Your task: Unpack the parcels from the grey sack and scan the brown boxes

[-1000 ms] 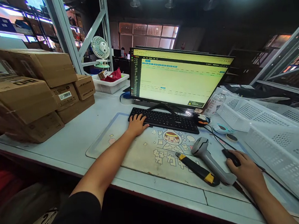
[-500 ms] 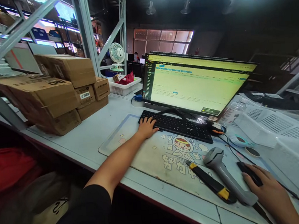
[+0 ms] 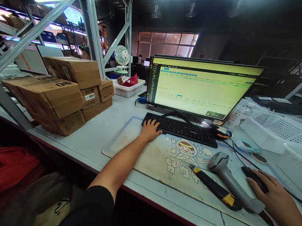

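My left hand (image 3: 150,129) rests with fingers spread on the left end of a black keyboard (image 3: 183,129). My right hand (image 3: 272,194) lies over a black wired mouse (image 3: 254,182) at the lower right and grips it. Between the hands, on a printed desk mat (image 3: 170,160), lie a grey barcode scanner (image 3: 231,181) and a black-and-yellow utility knife (image 3: 216,188). Behind the keyboard a monitor (image 3: 203,86) shows a pale yellow-green page.
Stacked cardboard boxes (image 3: 57,92) stand at the left of the white table (image 3: 90,138). White plastic baskets (image 3: 285,133) crowd the right. A small basket with red contents (image 3: 129,86) and a fan (image 3: 122,57) sit behind. Metal shelving posts (image 3: 92,30) rise at left.
The view has swung left and slightly down, so everything sits further right in the picture. Both hands stay where they were, on the keyboard and the mouse.
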{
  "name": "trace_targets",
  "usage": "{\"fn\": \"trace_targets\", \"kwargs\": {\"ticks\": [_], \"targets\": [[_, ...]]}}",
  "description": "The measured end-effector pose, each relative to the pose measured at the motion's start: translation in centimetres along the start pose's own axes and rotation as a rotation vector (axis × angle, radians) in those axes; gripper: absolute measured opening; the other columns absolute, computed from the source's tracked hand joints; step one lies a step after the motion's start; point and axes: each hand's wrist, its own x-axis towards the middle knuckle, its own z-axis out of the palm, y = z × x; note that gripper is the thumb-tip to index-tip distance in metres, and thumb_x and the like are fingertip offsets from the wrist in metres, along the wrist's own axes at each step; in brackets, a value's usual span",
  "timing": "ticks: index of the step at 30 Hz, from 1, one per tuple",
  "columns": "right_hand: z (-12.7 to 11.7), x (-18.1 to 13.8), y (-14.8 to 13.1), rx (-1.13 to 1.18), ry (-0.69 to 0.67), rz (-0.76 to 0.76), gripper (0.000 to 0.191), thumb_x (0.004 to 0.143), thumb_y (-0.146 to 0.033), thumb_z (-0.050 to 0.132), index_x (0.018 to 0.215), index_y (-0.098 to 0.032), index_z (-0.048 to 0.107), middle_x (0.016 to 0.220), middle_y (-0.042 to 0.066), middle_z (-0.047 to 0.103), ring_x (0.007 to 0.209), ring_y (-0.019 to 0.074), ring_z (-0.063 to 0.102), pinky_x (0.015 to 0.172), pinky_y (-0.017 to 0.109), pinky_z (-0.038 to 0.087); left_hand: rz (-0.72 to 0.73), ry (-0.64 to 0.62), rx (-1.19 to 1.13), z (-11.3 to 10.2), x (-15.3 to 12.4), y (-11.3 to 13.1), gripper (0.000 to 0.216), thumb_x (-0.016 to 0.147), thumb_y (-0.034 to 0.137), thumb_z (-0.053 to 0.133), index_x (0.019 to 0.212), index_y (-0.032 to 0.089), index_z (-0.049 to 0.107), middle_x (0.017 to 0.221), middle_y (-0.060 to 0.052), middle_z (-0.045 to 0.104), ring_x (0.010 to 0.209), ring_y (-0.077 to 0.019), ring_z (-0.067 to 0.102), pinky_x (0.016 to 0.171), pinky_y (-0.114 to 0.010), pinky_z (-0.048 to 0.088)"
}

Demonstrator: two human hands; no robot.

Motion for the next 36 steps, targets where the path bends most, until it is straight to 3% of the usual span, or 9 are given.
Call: {"fn": "trace_targets", "kwargs": {"ticks": [4,10,15,19,26,36], "targets": [[0.1,0.1,0.2,-0.015,-0.02,0.025,0.082,0.075,-0.081,0.037,0.123,-0.022,0.068,0.132,0.018,0.064,0.119,0.0423,0.064,0.098,0.059,0.056,0.006,0.002,-0.004,0.0,0.0,0.0,0.063,0.103,0.059,0.043,0.156,0.025,0.046,0.166,-0.008,0.036,0.152,-0.0356,0.03,0.125,-0.058,0.024],[0.5,0.1,0.8,-0.02,-0.012,-0.028,0.077,0.077,-0.077,0.04,0.124,-0.022,0.066,0.13,0.015,0.064,0.119,0.0384,0.065,0.108,0.055,0.051,0.006,0.009,0.0,0.0,-0.1,0.1,0.062,0.102,0.058,0.044,0.155,0.025,0.046,0.165,-0.009,0.038,0.151,-0.0351,0.032,0.125,-0.058,0.025],[0.4,-0.5,0.8,-0.079,-0.009,-0.035,0.07,0.085,-0.068,0.041,0.131,-0.022,0.063,0.135,0.014,0.062,0.121,0.0346,0.063,0.104,0.051,0.053,0.0,-0.004,0.017,0.0,-0.1,-0.1,0.062,0.103,0.057,0.044,0.156,0.025,0.046,0.166,-0.007,0.037,0.152,-0.0353,0.03,0.125,-0.058,0.024],[0.1,-0.7,0.7,-0.155,-0.006,-0.002,0.069,0.085,-0.063,0.041,0.132,-0.019,0.064,0.135,0.015,0.062,0.114,0.037,0.066,0.096,0.052,0.057,0.013,0.007,0.027,0.3,0.0,-0.3,0.062,0.103,0.058,0.043,0.156,0.026,0.046,0.166,-0.007,0.037,0.151,-0.0356,0.031,0.124,-0.057,0.025],[-0.3,-0.8,-0.1,-0.132,-0.02,0.038,0.075,0.084,-0.064,0.038,0.135,-0.016,0.066,0.138,0.016,0.061,0.119,0.0393,0.064,0.102,0.056,0.054,0.016,0.019,0.03,0.7,0.2,-0.3,0.061,0.102,0.057,0.044,0.154,0.027,0.047,0.165,-0.008,0.038,0.151,-0.0353,0.032,0.124,-0.057,0.025],[-0.1,-0.7,0.1,-0.071,0.009,-0.029,0.07,0.084,-0.063,0.042,0.128,-0.015,0.069,0.134,0.017,0.064,0.118,0.0376,0.064,0.103,0.054,0.053,0.016,0.002,0.02,0.7,0.2,-0.5,0.063,0.103,0.059,0.041,0.157,0.026,0.044,0.166,-0.008,0.036,0.151,-0.0361,0.03,0.124,-0.058,0.024]]}}
